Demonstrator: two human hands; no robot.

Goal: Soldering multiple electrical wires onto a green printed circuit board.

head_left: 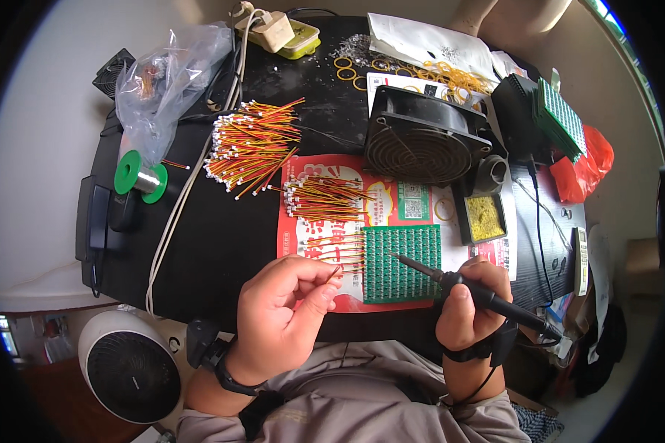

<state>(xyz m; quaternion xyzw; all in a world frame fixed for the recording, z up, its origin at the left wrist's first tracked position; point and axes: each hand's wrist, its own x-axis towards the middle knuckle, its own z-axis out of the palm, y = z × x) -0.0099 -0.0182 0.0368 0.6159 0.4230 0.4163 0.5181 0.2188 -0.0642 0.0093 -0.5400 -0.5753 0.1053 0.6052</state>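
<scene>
Soldering iron (465, 284) gripped pen-style in the closed right hand (469, 306), tip resting over the green circuit board panel (403, 262). Left hand (284, 306) pinches a thin red-and-yellow wire lead (335, 273) between thumb and fingertips, just left of the panel. Beyond lie loose wire bundles (255, 144), a black fan (425, 136), a yellow tip-cleaning sponge (485, 218) and a solder spool (142, 177).

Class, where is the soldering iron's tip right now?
In the head view, the soldering iron, held in the right hand, has its tip over the green circuit board, centre-right.
</scene>
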